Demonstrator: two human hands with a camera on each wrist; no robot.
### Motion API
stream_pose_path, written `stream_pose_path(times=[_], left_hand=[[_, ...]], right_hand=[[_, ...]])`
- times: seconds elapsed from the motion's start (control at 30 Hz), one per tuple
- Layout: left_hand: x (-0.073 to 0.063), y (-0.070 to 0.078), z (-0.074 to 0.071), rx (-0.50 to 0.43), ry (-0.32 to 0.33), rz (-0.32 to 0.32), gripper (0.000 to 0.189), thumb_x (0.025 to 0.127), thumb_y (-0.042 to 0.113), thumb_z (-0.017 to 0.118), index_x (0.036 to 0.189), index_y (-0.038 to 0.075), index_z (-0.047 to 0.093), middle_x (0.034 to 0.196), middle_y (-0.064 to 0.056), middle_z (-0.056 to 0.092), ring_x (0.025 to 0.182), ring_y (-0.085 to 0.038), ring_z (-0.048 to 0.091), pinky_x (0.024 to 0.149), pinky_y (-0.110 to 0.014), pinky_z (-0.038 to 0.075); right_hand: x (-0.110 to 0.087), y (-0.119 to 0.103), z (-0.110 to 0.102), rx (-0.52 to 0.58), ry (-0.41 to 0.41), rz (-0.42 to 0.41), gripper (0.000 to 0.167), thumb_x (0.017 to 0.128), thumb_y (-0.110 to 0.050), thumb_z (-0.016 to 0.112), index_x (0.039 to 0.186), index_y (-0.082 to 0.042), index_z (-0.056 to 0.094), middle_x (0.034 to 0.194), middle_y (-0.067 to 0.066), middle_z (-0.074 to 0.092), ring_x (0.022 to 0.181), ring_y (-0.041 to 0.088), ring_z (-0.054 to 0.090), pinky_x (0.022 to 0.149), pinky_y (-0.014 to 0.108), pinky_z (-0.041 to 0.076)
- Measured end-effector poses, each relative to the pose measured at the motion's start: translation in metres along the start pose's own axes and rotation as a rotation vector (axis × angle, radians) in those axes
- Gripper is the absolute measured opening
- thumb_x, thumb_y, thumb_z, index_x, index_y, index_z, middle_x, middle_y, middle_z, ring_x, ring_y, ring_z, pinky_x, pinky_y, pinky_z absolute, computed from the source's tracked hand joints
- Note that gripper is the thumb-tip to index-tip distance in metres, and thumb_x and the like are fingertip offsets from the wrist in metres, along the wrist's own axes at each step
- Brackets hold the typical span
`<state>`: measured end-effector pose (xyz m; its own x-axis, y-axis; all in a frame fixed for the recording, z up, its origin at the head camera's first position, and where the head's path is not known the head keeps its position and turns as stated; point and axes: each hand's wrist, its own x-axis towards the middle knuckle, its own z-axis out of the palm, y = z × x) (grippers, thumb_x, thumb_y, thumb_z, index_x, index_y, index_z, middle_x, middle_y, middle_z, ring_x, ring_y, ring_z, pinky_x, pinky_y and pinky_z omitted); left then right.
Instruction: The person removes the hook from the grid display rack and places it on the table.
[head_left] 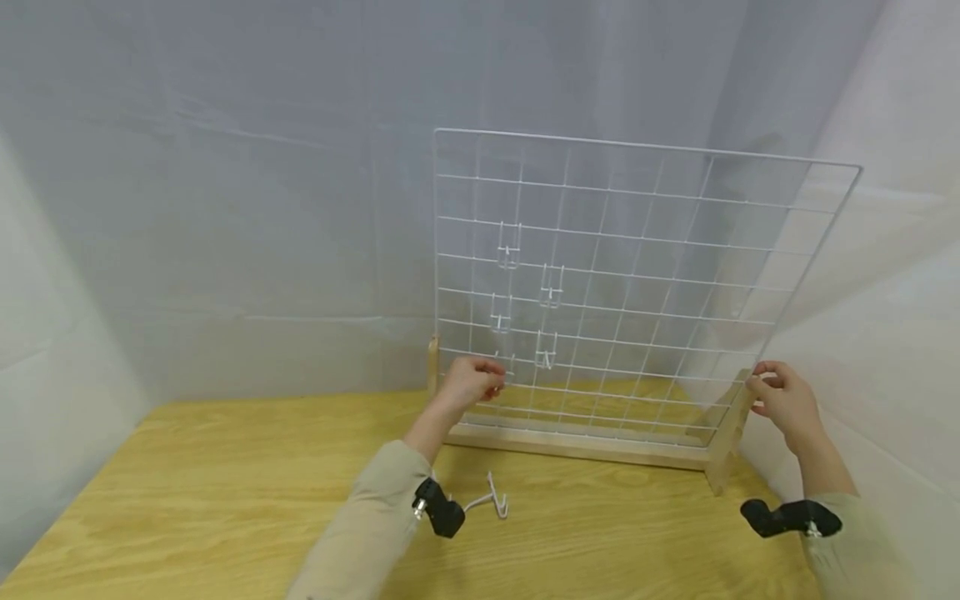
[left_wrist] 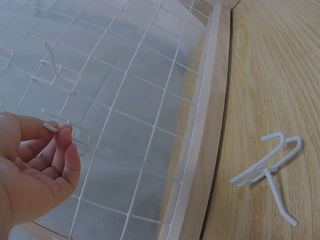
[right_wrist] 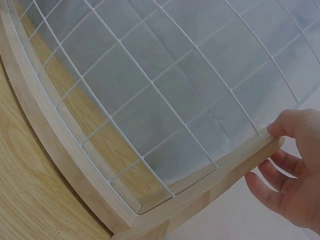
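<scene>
A white wire grid panel (head_left: 648, 146) stands in a wooden base (head_left: 577, 447). My left hand (head_left: 471, 381) is at the panel's lower left. In the left wrist view its thumb and finger pinch the prong of a white wire hook (left_wrist: 51, 127), whose frame lies against the grid wires. My right hand (head_left: 789, 404) grips the top of the base's right side post (right_wrist: 272, 149), thumb on the near face and fingers curled behind. Just above the left hand, another white hook (head_left: 546, 358) hangs on the grid.
More white hooks hang higher on the grid, among them a top one (head_left: 508, 257). A loose white hook (left_wrist: 272, 172) lies on the wooden table (head_left: 247, 483) in front of the base. Pale sheeting (head_left: 262, 208) hangs behind and to the sides.
</scene>
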<state>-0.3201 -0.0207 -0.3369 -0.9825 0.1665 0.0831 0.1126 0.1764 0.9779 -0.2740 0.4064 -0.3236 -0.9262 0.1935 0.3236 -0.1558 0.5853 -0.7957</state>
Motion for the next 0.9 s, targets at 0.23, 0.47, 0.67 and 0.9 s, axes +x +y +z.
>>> stream_pose_path(times=[0.23, 0.47, 0.67, 0.9], left_hand=[[-0.008, 0.002, -0.006, 0.008, -0.011, 0.058, 0.015, 0.081, -0.007, 0.060, 0.096, -0.012, 0.062, 0.082, -0.017, 0.064, 0.064, -0.014, 0.057, 0.065, -0.028, 0.052], [-0.014, -0.001, -0.019, 0.011, -0.025, 0.069, 0.014, 0.081, -0.006, 0.062, 0.094, -0.012, 0.060, 0.078, -0.013, 0.063, 0.061, -0.011, 0.054, 0.064, -0.029, 0.052], [-0.020, -0.005, -0.031, 0.026, -0.038, 0.059, 0.019, 0.080, -0.007, 0.061, 0.098, -0.013, 0.058, 0.082, -0.015, 0.062, 0.063, -0.013, 0.054, 0.065, -0.028, 0.052], [-0.028, -0.016, -0.047, 0.071, -0.073, 0.074, 0.023, 0.078, -0.009, 0.062, 0.100, -0.015, 0.057, 0.080, -0.015, 0.063, 0.062, -0.013, 0.055, 0.063, -0.028, 0.051]], right_hand=[[0.002, 0.001, 0.000, -0.011, -0.002, 0.002, 0.027, 0.095, -0.013, 0.045, 0.110, 0.008, 0.040, 0.090, 0.011, 0.047, 0.069, -0.002, 0.050, 0.060, 0.020, 0.052], [0.003, -0.001, 0.000, -0.008, -0.014, 0.010, 0.027, 0.095, -0.014, 0.045, 0.110, 0.008, 0.040, 0.091, 0.011, 0.047, 0.070, -0.003, 0.050, 0.061, 0.021, 0.052], [0.003, -0.002, -0.001, -0.007, -0.011, 0.010, 0.025, 0.095, -0.013, 0.045, 0.108, 0.007, 0.041, 0.088, 0.006, 0.047, 0.069, -0.003, 0.050, 0.061, 0.020, 0.052], [0.005, -0.002, -0.002, -0.006, -0.010, 0.003, 0.024, 0.095, -0.013, 0.045, 0.107, 0.007, 0.041, 0.087, 0.006, 0.047, 0.069, -0.003, 0.050, 0.060, 0.020, 0.052]])
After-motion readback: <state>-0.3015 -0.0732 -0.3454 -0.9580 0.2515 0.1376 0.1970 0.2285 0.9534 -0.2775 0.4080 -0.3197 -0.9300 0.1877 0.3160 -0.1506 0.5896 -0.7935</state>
